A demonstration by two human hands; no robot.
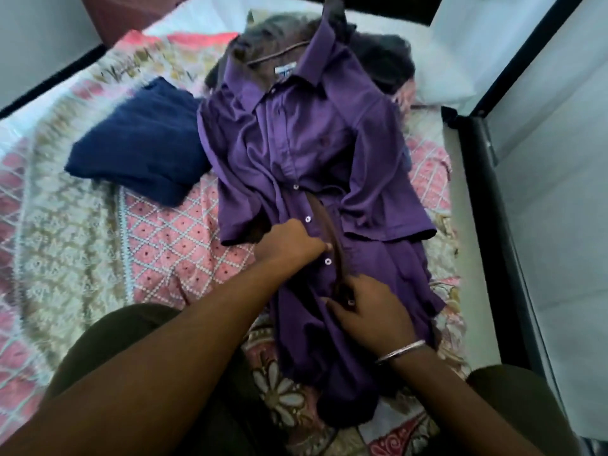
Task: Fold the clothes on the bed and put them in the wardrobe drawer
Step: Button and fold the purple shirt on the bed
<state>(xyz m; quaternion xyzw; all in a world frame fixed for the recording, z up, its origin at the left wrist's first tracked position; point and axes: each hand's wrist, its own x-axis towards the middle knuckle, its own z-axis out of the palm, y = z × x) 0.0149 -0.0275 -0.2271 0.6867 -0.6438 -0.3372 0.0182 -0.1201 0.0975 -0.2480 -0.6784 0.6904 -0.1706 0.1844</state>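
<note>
A purple button-up shirt [306, 139] lies front-up along the bed, collar at the far end, both short sleeves spread out. Its lower front gapes open over a brown lining strip. My left hand [289, 241] pinches the left placket edge beside the white buttons. My right hand [371, 311] pinches the right placket edge lower down, a metal bangle on its wrist. A folded navy garment [144, 143] rests on the bed to the left of the shirt. Dark grey clothes [385, 60] are heaped behind the collar.
The bed carries a pink and beige patterned cover [164, 238]. A white pillow [441, 83] sits at the far right. A black bed-frame rail [487, 205] runs down the right side next to a pale wall. My knees in dark trousers are at the bottom.
</note>
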